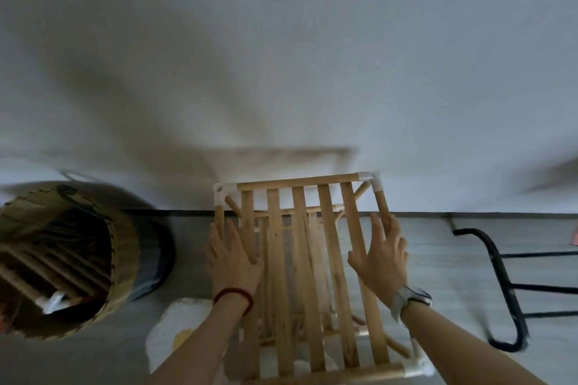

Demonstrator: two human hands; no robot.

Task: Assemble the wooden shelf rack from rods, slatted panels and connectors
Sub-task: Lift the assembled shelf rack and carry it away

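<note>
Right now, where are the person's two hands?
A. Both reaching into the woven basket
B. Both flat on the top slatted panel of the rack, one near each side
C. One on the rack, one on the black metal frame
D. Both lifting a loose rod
B: the left hand and right hand lie with straight fingers on the top slatted panel, near opposite sides.

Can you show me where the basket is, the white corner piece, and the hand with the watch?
basket (125, 247): head view, on its woven rim.
white corner piece (370, 180): head view, on the far right connector's bend.
right hand (383, 255): head view, on the back of the hand.
</note>
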